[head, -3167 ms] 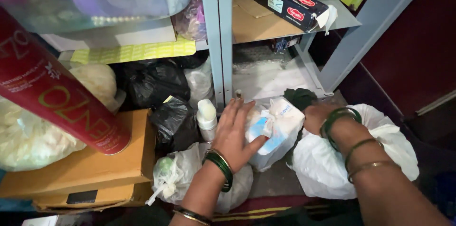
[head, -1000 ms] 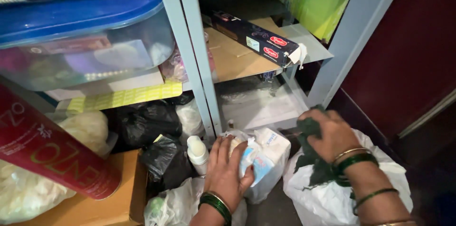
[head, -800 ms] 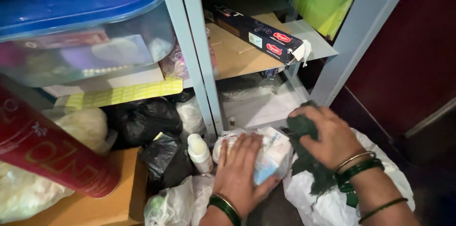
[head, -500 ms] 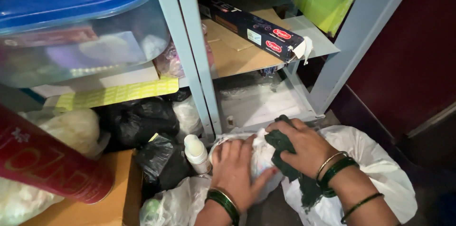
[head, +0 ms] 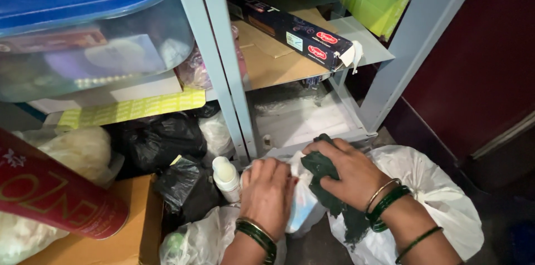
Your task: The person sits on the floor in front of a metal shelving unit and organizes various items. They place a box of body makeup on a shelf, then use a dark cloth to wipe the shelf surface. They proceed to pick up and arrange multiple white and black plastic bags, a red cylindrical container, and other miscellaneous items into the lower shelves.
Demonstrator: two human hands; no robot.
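Head camera looks steeply down, close, at low grey shelving (head: 223, 75).

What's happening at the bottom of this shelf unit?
A person crouches at the foot of a grey metal shelf rack. The left hand presses on a small white plastic bag, while the right hand grips a dark green cloth against that bag. A larger white bag lies under the right wrist. A white bottle, black bags and a red cylindrical can sit to the left.
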